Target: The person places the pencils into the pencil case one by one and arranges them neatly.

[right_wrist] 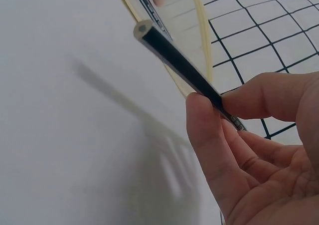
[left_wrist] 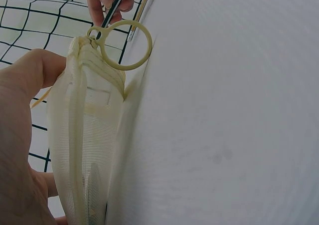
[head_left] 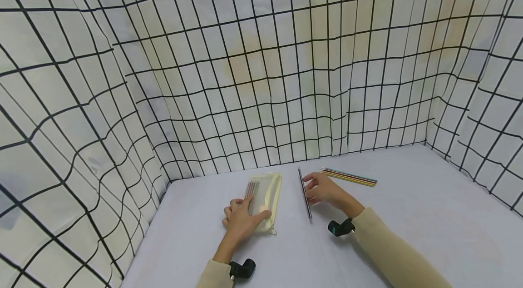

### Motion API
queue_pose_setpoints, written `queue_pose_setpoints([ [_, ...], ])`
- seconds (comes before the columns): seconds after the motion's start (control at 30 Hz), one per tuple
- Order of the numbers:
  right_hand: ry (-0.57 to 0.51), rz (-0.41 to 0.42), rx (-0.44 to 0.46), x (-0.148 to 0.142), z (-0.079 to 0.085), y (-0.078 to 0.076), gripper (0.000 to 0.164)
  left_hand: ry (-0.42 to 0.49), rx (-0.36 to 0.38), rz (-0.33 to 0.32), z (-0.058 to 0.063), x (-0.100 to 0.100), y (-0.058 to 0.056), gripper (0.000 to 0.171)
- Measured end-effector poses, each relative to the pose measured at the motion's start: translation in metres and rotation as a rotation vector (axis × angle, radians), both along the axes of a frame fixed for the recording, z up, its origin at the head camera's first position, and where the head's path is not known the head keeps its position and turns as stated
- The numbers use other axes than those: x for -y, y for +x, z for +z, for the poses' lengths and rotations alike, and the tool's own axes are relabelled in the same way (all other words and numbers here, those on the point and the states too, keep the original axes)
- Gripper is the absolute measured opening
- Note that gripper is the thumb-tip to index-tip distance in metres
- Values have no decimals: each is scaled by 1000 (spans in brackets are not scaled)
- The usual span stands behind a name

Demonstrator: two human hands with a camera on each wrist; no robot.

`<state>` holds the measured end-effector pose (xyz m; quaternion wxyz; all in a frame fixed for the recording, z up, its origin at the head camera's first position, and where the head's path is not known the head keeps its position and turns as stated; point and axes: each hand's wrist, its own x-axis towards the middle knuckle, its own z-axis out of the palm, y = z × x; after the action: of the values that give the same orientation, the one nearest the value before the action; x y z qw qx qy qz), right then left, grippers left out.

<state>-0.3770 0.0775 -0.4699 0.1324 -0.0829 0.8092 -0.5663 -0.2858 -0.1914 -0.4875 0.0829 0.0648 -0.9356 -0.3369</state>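
A pale yellow see-through zip pouch [head_left: 271, 183] lies on the white surface with several pencils [head_left: 253, 186] inside it. My left hand [head_left: 240, 222] holds the pouch, thumb on its zip side and bent fingers at its left edge. A round ring pull [left_wrist: 127, 45] hangs from the zip in the left wrist view. To the right of the pouch, my right hand [head_left: 324, 191] pinches a dark pencil [head_left: 304, 195] between thumb and fingers. The right wrist view shows the flat unsharpened end of this pencil [right_wrist: 172, 58], tilted above the surface. The pouch and pencil are apart in the head view.
Several loose pencils [head_left: 351, 177], yellow, red, dark and green, lie side by side beyond my right hand. Behind and at both sides hangs a white cloth [head_left: 253, 111] with a black grid. A small black wrist camera [head_left: 340, 227] sits at my right wrist.
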Motion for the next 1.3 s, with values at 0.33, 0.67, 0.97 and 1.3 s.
queue_pose_setpoints([
  [0.33, -11, 0, 49, 12, 4, 11, 49, 0, 2, -14, 3, 0, 2, 91],
  [0.67, -36, 12, 65, 27, -2, 18, 47, 1, 16, -11, 4, -1, 2, 91],
  [0.97, -71, 46, 82, 41, -3, 26, 49, -14, 20, -5, 1, -1, 0, 90],
  [1.3, -122, 55, 88, 60, 0, 26, 48, -21, 15, -4, 1, 0, 0, 90],
])
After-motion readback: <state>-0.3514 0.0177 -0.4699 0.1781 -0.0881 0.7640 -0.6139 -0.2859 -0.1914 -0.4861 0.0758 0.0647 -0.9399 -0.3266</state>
